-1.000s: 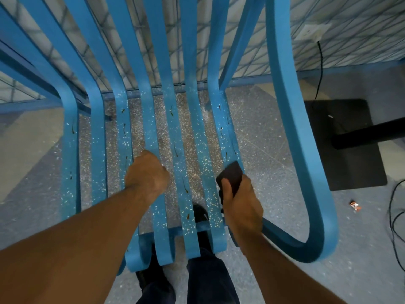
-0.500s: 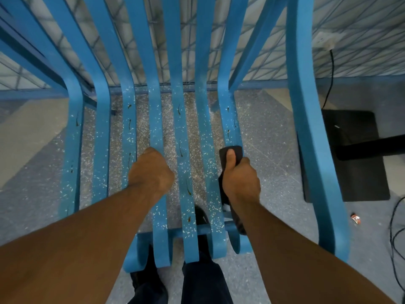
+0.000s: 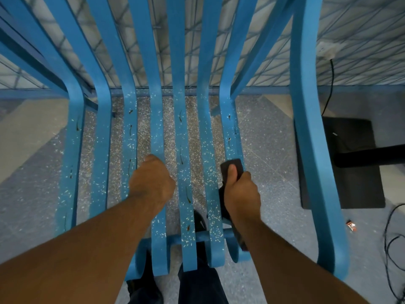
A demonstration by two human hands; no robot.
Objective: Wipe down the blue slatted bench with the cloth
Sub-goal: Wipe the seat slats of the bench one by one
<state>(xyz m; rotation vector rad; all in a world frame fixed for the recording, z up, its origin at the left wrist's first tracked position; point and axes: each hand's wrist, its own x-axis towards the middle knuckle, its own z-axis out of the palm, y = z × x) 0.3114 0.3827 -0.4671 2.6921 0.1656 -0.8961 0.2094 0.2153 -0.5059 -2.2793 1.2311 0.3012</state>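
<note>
The right hand (image 3: 241, 194), grip closed on the cloth (image 3: 232, 166), has pushed it further up the right slat (image 3: 229, 128) of the table (image 3: 306, 128), while the left hand (image 3: 152, 183) stays clenched round a middle slat (image 3: 156, 128), so most wiping remains

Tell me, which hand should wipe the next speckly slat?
Right. The right hand grips the dark cloth against a slat; the left hand just grips the bench and has no cloth.
</note>
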